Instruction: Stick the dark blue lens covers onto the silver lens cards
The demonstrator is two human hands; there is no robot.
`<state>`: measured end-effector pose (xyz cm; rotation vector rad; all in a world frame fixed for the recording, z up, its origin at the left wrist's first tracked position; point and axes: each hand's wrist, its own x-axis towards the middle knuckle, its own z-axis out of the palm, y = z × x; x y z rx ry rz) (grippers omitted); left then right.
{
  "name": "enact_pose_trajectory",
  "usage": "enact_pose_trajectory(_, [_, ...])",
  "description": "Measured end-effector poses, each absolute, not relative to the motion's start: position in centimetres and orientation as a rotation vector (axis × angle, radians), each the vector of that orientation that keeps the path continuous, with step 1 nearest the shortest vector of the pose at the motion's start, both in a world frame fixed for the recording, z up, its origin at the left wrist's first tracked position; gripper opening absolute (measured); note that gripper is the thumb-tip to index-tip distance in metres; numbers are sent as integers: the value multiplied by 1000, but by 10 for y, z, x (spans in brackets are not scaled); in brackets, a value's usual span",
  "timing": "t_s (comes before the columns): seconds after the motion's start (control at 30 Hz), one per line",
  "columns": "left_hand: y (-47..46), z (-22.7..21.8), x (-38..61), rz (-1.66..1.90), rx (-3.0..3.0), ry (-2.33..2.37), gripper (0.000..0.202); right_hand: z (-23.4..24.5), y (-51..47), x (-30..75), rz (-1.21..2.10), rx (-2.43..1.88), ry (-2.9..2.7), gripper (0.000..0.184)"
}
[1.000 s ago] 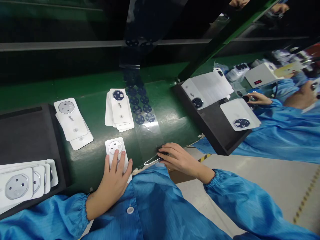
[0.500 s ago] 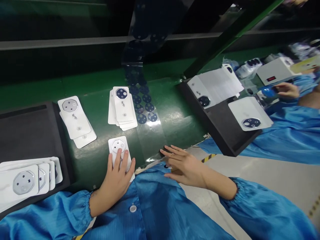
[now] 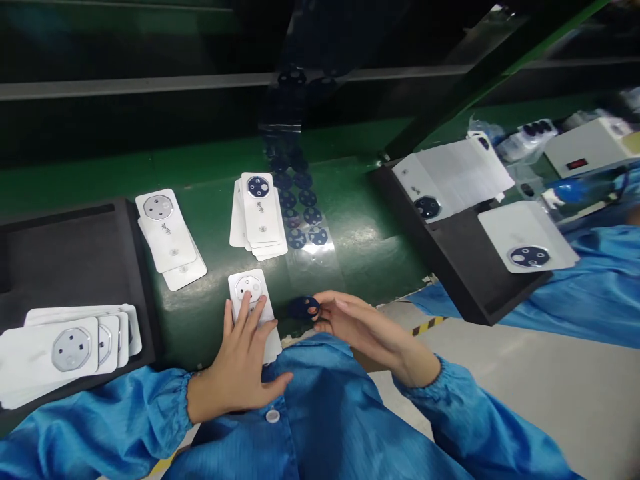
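My left hand [image 3: 241, 363] lies with its fingers spread on a white phone back panel [image 3: 249, 283] near the table's front edge. A pale octagonal ring with a light disc sits at that panel's top. Between the thumb and fingers of my right hand [image 3: 353, 323] is a dark blue round sticker with holes [image 3: 301, 307], held just right of the panel. Beyond lies a clear strip [image 3: 313, 263] bearing paired rows of similar dark round stickers [image 3: 313, 216].
White panels with dark discs [image 3: 263, 223] are stacked behind, and pale-disc panels [image 3: 167, 233] lie further left. A black tray [image 3: 60, 260] at left holds overlapping panels [image 3: 30, 360]. Another black tray [image 3: 450, 253] with panels stands right, near a co-worker's blue sleeve [image 3: 600, 280].
My right hand has moved left and turned, and the dark round sticker now shows in its fingers. My left hand stays on the panel, its thumb spread wider. The view has shifted slightly.
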<state>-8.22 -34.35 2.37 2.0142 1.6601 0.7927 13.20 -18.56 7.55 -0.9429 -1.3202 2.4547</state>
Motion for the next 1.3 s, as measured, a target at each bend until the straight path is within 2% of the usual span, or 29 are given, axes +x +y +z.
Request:
enact_pose_trajectory(0.1, [-338, 31, -88, 1068, 1757, 1595, 35, 64, -204, 115, 2592, -849, -1026, 29])
enact_pose_trajectory(0.23, [-331, 30, -91, 1269, 1497, 1594, 2, 56, -224, 104, 2605, -895, -1085, 35])
enact_pose_trajectory(0.3, [-329, 28, -90, 1293, 1460, 1597, 7, 53, -233, 102, 2438, -995, -1308, 37])
enact_pose_trajectory(0.4, [-329, 26, -89, 1270, 1487, 1606, 7, 53, -242, 101, 1893, -1080, -1834, 39])
enact_pose_trajectory(0.47, [-330, 28, -88, 1244, 1517, 1619, 8, 55, -242, 100, 1520, -1049, -2075, 43])
enact_pose_trajectory(0.53, [-331, 30, -88, 1213, 1547, 1624, 9, 60, -237, 98, 1352, -962, -2171, 43])
enact_pose_trajectory(0.7, [-333, 31, -86, 1182, 1578, 1636, 9, 75, -211, 92, 1277, -650, -2247, 11])
enact_pose_trajectory(0.83, [-333, 29, -86, 1186, 1574, 1645, 8, 86, -192, 89, 1352, -516, -2452, 10])
enact_pose_trajectory(1.03, [-334, 28, -87, 1202, 1571, 1627, 7, 92, -179, 87, 1602, -602, -2494, 7])
enact_pose_trajectory(1.1, [-335, 28, -87, 1161, 1595, 1640, 15, 95, -177, 87, 1497, -634, -2508, 4])
enact_pose_trajectory(1.23, [-338, 27, -85, 1038, 1708, 1712, 70, 113, -171, 83, 1185, -765, -2416, 6])
enact_pose_trajectory(1.3, [-340, 26, -83, 965, 1812, 1768, 77, 124, -164, 78, 1165, -878, -2306, 7])
